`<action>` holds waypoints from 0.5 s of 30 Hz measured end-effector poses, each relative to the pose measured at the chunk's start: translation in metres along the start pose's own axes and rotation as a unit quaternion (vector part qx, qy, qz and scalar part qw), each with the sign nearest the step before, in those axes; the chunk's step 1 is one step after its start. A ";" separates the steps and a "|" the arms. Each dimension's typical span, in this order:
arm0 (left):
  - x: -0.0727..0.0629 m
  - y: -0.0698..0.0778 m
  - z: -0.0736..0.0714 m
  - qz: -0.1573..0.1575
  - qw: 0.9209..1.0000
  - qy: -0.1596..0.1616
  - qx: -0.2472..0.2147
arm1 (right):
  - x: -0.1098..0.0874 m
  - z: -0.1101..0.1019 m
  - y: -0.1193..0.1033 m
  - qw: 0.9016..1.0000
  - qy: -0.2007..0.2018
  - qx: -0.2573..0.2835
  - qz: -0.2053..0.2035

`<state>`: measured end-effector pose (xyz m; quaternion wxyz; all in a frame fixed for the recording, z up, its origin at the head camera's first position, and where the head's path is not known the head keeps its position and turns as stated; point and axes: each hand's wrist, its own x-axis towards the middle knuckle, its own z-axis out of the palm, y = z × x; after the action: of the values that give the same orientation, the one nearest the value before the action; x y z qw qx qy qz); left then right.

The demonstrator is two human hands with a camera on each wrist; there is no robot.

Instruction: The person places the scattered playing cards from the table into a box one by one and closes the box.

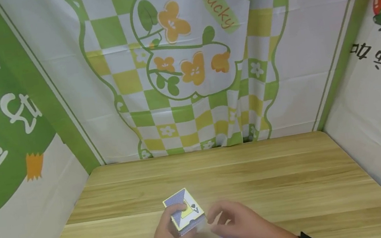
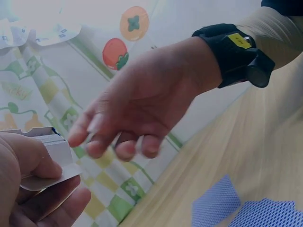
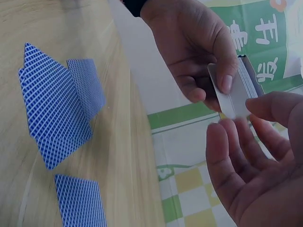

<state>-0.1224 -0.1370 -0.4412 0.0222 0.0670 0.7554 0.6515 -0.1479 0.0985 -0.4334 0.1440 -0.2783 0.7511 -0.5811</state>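
My left hand (image 1: pixel 168 236) grips a playing card box (image 1: pixel 194 217), its ace face up with a thumb across it. In the left wrist view, the box's end stands open with its flap folded out, and the edges of a white stack of cards (image 2: pixel 59 152) show inside. My right hand (image 1: pixel 239 220) is just right of the box, fingers loosely bent and holding nothing. Its fingertips are right at the open end in the right wrist view. Below both hands, blue-patterned playing cards (image 3: pixel 54 104) lie face down on the table.
The wooden table (image 1: pixel 257 174) has light and dark grain. A single blue card (image 3: pixel 81 201) lies apart from the overlapping ones. Printed cloth (image 1: pixel 202 125) hangs behind the table, and further cloth panels (image 1: pixel 369 118) stand at both sides.
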 end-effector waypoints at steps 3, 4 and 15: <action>0.000 0.001 -0.002 0.004 1.000 0.011 -0.001 | -0.004 -0.004 0.003 0.999 -0.036 -0.034 -0.001; 0.000 0.001 -0.002 0.005 1.000 0.013 -0.001 | -0.006 -0.006 0.005 0.998 -0.054 -0.043 -0.001; 0.000 -0.003 -0.004 0.008 0.999 -0.020 -0.038 | -0.023 -0.023 0.043 0.898 -0.110 -0.416 -0.091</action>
<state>-0.1229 -0.1413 -0.4436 0.0349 0.0850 0.7287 0.6786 -0.1530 0.1375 -0.4699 0.0430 -0.4424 0.8749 -0.1923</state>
